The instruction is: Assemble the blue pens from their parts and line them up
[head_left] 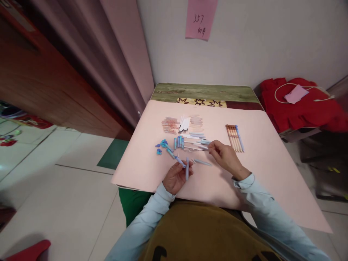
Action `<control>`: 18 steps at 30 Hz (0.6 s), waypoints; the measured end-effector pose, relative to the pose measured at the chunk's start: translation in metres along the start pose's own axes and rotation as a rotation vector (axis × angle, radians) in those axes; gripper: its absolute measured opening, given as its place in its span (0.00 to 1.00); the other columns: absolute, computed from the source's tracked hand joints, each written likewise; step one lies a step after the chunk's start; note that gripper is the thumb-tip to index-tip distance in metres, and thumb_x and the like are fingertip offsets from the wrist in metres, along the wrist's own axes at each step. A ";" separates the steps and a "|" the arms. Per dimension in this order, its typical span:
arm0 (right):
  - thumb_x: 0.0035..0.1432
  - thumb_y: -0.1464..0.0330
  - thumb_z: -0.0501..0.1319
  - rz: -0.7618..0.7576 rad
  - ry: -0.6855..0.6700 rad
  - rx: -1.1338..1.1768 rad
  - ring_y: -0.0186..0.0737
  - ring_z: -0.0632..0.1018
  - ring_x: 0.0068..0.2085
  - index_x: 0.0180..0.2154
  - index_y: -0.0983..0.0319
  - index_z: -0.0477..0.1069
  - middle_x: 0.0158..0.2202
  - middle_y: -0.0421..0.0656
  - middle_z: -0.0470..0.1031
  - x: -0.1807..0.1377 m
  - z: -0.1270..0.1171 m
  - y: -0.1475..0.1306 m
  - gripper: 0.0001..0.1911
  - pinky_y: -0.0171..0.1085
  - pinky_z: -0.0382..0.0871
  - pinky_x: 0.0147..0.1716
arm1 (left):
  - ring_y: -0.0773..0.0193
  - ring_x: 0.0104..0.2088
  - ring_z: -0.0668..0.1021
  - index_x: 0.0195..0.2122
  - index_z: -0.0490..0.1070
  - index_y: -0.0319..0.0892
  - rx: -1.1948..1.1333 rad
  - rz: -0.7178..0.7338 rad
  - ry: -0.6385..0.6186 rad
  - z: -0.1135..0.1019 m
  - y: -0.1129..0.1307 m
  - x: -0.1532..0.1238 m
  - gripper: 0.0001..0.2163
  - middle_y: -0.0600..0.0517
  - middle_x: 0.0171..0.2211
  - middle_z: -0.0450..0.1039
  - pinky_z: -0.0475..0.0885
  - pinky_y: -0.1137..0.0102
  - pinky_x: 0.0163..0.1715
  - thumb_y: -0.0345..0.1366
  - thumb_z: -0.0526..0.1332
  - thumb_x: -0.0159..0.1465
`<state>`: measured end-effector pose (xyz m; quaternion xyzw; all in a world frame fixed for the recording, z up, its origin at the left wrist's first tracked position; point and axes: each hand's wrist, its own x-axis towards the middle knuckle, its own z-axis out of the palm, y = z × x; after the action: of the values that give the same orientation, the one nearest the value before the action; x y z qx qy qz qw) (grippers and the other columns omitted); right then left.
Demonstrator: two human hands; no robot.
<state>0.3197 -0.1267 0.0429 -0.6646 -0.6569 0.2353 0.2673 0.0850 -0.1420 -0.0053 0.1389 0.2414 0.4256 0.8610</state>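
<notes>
My left hand (176, 177) is closed around two pen parts: a blue-violet pen barrel (179, 161) and a slim pale-blue tapered pen tube (187, 170). Over the pile's right end, the fingers of my right hand (221, 154) pinch together at the ends of pale-blue tubes and a white refill; which piece they grip is too small to make out. Between the hands lies a loose pale-blue tube (202, 162). Blue barrels (178, 142) lie in a row ahead of my left hand, beside a heap of small blue toppers (163, 143).
White refills (184, 124) with black ends lie at the middle back, between reddish clear pieces (170, 125) and pale tubes (196, 123). Several assembled pens (235, 139), brown-topped plus one blue, line up at right. Pink paper (261, 181) covers the table; red cloth (304, 112) stands beyond.
</notes>
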 end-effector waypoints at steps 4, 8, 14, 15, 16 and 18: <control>0.60 0.58 0.61 0.029 -0.125 0.613 0.33 0.69 0.27 0.38 0.62 0.73 0.27 0.39 0.71 0.002 -0.003 -0.012 0.13 0.33 0.62 0.27 | 0.65 0.34 0.77 0.35 0.78 0.38 0.005 -0.013 -0.005 0.002 0.001 -0.001 0.08 0.46 0.39 0.77 0.72 0.69 0.40 0.36 0.70 0.56; 0.57 0.56 0.64 0.092 -0.028 0.840 0.30 0.66 0.24 0.36 0.62 0.73 0.25 0.37 0.69 0.009 0.004 -0.017 0.15 0.32 0.62 0.24 | 0.66 0.32 0.77 0.34 0.78 0.37 0.029 -0.016 -0.006 0.002 0.002 -0.004 0.09 0.46 0.38 0.77 0.71 0.70 0.38 0.36 0.71 0.55; 0.58 0.52 0.62 0.103 0.110 0.836 0.31 0.67 0.24 0.35 0.61 0.70 0.25 0.37 0.69 0.017 0.011 -0.022 0.18 0.31 0.62 0.23 | 0.67 0.31 0.76 0.33 0.77 0.36 0.059 -0.022 -0.004 -0.001 0.001 -0.005 0.08 0.45 0.37 0.77 0.70 0.70 0.36 0.35 0.70 0.55; 0.58 0.52 0.62 0.101 0.104 0.829 0.31 0.67 0.24 0.34 0.61 0.70 0.24 0.37 0.68 0.017 0.012 -0.023 0.18 0.31 0.61 0.23 | 0.67 0.31 0.76 0.33 0.77 0.36 0.060 -0.025 -0.008 -0.001 0.001 -0.005 0.08 0.45 0.36 0.77 0.70 0.70 0.36 0.35 0.71 0.54; 0.59 0.52 0.62 0.098 0.093 0.823 0.30 0.66 0.24 0.34 0.61 0.69 0.24 0.36 0.68 0.018 0.013 -0.024 0.18 0.31 0.61 0.23 | 0.67 0.31 0.76 0.33 0.77 0.36 0.061 -0.027 -0.012 0.000 0.001 -0.005 0.09 0.45 0.36 0.77 0.70 0.70 0.36 0.35 0.71 0.54; 0.59 0.52 0.62 0.090 0.061 0.818 0.30 0.66 0.24 0.33 0.61 0.69 0.24 0.36 0.67 0.019 0.014 -0.024 0.18 0.30 0.60 0.23 | 0.67 0.31 0.76 0.33 0.77 0.36 0.068 -0.029 -0.017 0.001 0.001 -0.005 0.09 0.45 0.36 0.77 0.69 0.70 0.35 0.35 0.71 0.54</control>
<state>0.2930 -0.1075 0.0488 -0.5385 -0.4712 0.4686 0.5181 0.0818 -0.1454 -0.0026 0.1681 0.2501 0.4036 0.8639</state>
